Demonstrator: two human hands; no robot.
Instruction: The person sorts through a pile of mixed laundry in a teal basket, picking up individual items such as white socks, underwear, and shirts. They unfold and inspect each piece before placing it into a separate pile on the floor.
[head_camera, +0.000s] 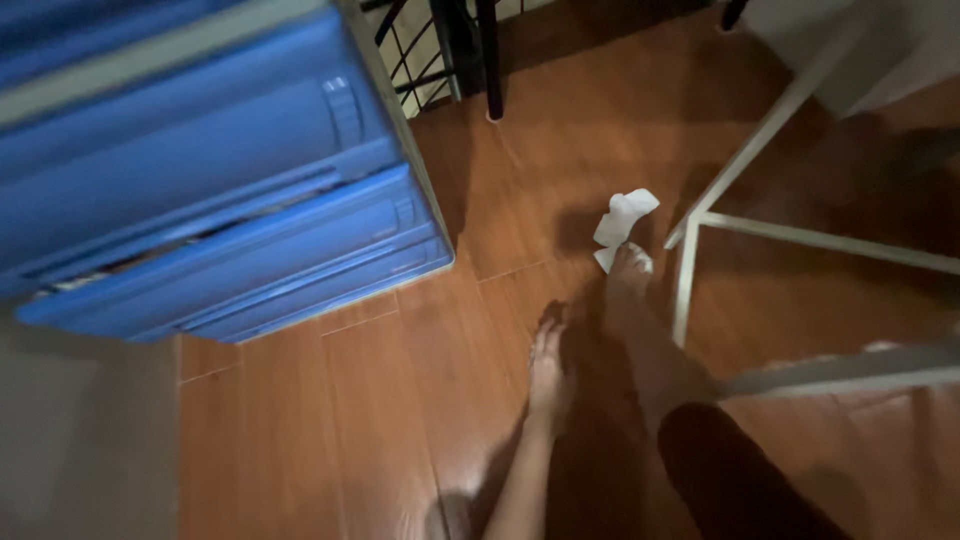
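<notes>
— Where's the paper?

— The crumpled white paper (625, 215) lies on the brown floor (380, 400), just beside the foot of a white frame (686, 290). My right hand (630, 268) is stretched down to it, and the tips seem to touch its near edge.

— Have you got hold of it?

— I can't tell. The picture is dim and smeared there, so whether that hand is pinching the paper or only resting against it doesn't show. By my reckoning the paper isn't lifted: it looks flat on the boards with its shadow close under it. So the reach looks done, and the picking up is what's left.

— And your other hand?

— My left hand (548, 360) hangs lower and nearer to me, fingers stretched out straight and loose, holding nothing. It's apart from the paper, over bare floor.

— What's around you?

— A blue set of drawers (220, 180) fills the left side, its corner well apart from the paper. Beyond, at the top, stand thin black metal legs (488, 60). The white frame runs along the right, one bar crossing near my right arm.

— Anything in the way?

— Only that frame, I'd judge. The paper sits tight by its upright, so there's little room on that side; the side facing me is open.
</notes>
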